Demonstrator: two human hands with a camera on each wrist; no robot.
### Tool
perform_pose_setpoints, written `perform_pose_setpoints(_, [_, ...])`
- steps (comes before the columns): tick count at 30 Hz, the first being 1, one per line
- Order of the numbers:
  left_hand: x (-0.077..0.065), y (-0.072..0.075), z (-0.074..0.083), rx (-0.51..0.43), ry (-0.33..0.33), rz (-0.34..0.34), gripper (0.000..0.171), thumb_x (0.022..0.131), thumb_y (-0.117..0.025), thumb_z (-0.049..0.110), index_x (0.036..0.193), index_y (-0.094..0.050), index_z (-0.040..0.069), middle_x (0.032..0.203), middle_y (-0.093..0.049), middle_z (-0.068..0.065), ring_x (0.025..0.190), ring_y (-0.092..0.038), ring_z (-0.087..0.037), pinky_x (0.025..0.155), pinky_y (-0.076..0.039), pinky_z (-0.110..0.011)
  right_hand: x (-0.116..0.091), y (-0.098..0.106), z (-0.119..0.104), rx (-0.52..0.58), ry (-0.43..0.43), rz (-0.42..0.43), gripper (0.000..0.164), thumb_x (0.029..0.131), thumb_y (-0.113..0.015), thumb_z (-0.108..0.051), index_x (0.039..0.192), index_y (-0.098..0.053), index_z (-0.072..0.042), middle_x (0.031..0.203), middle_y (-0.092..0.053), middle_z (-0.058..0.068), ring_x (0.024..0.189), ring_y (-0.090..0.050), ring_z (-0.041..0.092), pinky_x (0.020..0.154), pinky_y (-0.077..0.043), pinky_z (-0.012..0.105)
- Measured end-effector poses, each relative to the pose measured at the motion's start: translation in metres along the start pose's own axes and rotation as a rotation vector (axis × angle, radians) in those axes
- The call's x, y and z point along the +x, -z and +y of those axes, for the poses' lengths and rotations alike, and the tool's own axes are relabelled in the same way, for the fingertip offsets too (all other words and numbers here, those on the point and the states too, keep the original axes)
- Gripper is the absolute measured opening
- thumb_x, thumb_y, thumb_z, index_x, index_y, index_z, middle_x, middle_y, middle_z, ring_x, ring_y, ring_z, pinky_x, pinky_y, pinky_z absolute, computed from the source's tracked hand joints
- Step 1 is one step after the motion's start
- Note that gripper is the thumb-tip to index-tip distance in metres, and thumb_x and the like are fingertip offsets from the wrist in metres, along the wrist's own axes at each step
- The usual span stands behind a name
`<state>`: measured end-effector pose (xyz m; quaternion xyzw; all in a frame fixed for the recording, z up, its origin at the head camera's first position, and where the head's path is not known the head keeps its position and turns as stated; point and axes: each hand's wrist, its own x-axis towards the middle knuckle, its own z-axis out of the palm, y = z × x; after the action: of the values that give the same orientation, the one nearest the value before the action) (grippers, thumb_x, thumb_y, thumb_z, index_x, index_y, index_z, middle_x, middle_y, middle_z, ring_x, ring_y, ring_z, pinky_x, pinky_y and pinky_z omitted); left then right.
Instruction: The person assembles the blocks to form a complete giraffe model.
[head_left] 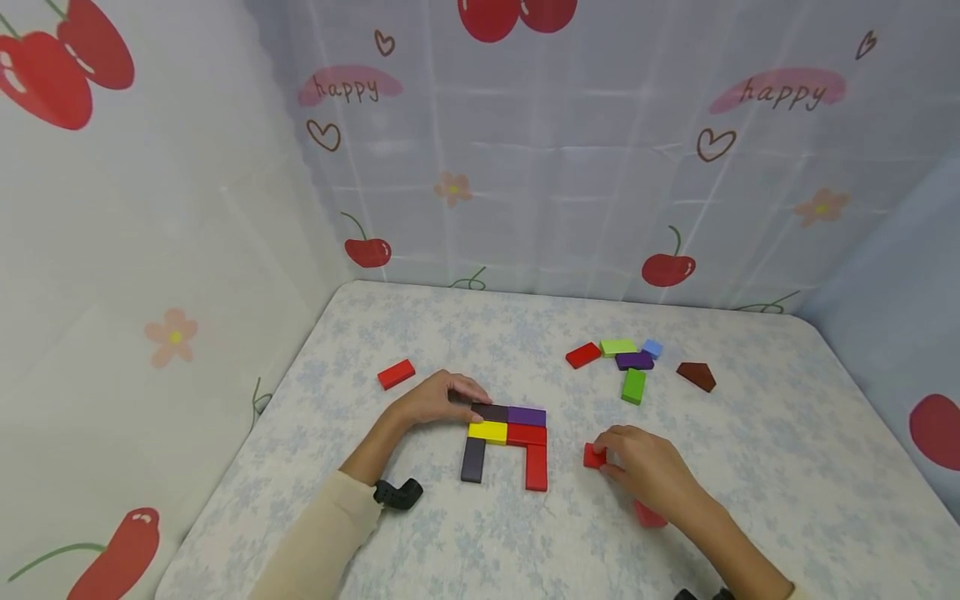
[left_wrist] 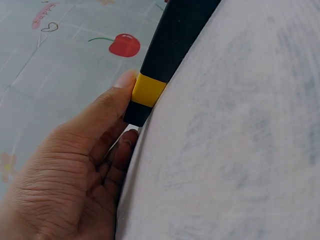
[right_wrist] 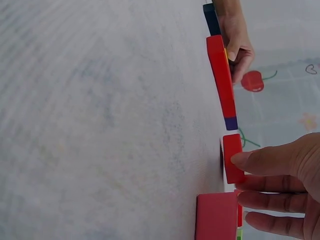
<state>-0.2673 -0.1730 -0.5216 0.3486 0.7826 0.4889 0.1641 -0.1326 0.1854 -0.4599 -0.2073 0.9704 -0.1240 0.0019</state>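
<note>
My right hand (head_left: 647, 468) pinches a small red block (head_left: 594, 456) between thumb and fingers, right of a flat block figure. The right wrist view shows this red block (right_wrist: 233, 159) tilted near the tabletop, the thumb against its face. At the figure's upper left corner, my left hand (head_left: 441, 398) holds a black block (head_left: 491, 412) between thumb and fingers; the thumb tip also lies by the yellow block (head_left: 488, 432). The figure also has a purple block (head_left: 527, 417), a red block (head_left: 527, 435), a lower red block (head_left: 536, 468) and a lower black block (head_left: 472, 460).
Beneath my right forearm lies a pinkish-red block (head_left: 649, 514). Farther back are a red block (head_left: 583, 356), lime block (head_left: 618, 347), dark purple block (head_left: 634, 361), blue block (head_left: 652, 348), green block (head_left: 633, 387) and brown block (head_left: 697, 376). Another red block (head_left: 396, 374) lies left.
</note>
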Motion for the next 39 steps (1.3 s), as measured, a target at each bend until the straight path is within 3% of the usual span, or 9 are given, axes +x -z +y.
perform_pose_setpoints(8, [0.000, 0.000, 0.000, 0.012, 0.005, 0.001, 0.029, 0.086, -0.083, 0.017, 0.115, -0.080, 0.019, 0.113, -0.074, 0.006, 0.110, -0.065, -0.015, 0.097, -0.052, -0.034, -0.002, 0.007, -0.010, -0.011, 0.050, 0.070, 0.031, 0.074, -0.090, -0.008, 0.101, -0.077, -0.016, 0.101, -0.073, -0.004, 0.095, -0.070, 0.019, 0.077, -0.060, 0.038])
perform_pose_setpoints(22, [0.000, -0.001, 0.002, -0.009, -0.017, -0.004, 0.031, 0.086, -0.082, 0.012, 0.117, -0.078, 0.013, 0.116, -0.074, -0.001, 0.111, -0.065, -0.020, 0.098, -0.052, -0.037, -0.006, 0.015, -0.056, 0.032, 0.186, 0.152, 0.038, 0.074, -0.091, -0.011, 0.109, -0.077, -0.018, 0.104, -0.073, -0.003, 0.096, -0.070, 0.015, 0.074, -0.060, 0.031])
perform_pose_setpoints(33, [0.000, -0.001, -0.001, -0.006, 0.002, -0.005, 0.029, 0.086, -0.084, 0.018, 0.115, -0.080, 0.020, 0.114, -0.074, 0.005, 0.109, -0.065, -0.014, 0.097, -0.052, -0.034, -0.001, 0.004, -0.085, 0.096, 0.277, 0.102, 0.034, 0.078, -0.089, -0.015, 0.109, -0.077, -0.018, 0.106, -0.073, -0.004, 0.096, -0.070, 0.014, 0.078, -0.060, 0.032])
perform_pose_setpoints(39, [-0.001, 0.001, 0.003, 0.002, -0.002, -0.008, 0.029, 0.086, -0.083, 0.017, 0.114, -0.080, 0.020, 0.113, -0.074, 0.008, 0.109, -0.065, -0.013, 0.096, -0.052, -0.035, 0.003, -0.006, -0.098, 0.148, 0.316, 0.048, 0.028, 0.081, -0.087, -0.015, 0.108, -0.078, -0.017, 0.104, -0.073, -0.005, 0.089, -0.069, 0.011, 0.077, -0.059, 0.027])
